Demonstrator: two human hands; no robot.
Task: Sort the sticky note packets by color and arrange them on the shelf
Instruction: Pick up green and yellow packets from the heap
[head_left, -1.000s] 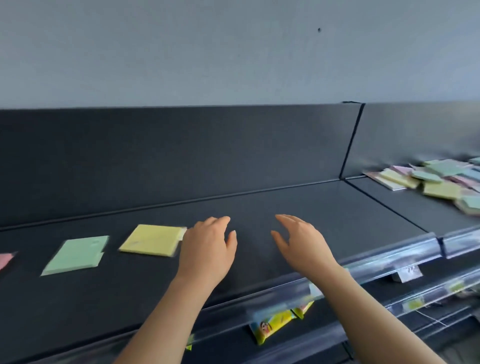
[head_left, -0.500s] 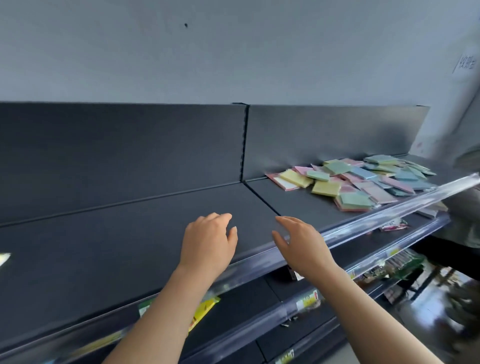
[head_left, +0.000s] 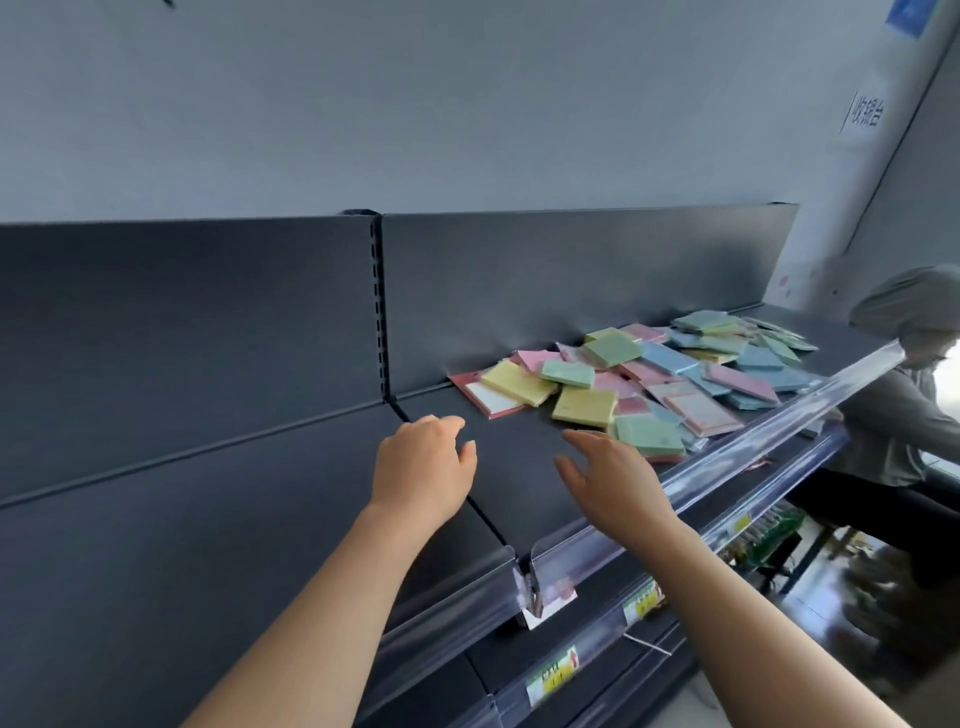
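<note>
A jumbled heap of sticky note packets in yellow, green, blue and pink lies on the right section of the dark shelf. A yellow packet and a green one sit at the heap's near edge. My left hand hovers with relaxed fingers over the seam between the two shelf sections and holds nothing. My right hand reaches out flat, fingertips a short way from the green packet, also empty.
A clear plastic price rail runs along the shelf's front edge. Lower shelves with price tags sit below. A person in grey bends over at the far right end of the shelf. The left shelf section is bare.
My view has swung to the right: the sorted green and yellow packets on the left left the frame and the mixed heap came in close. Both hands now sit over the right section.
</note>
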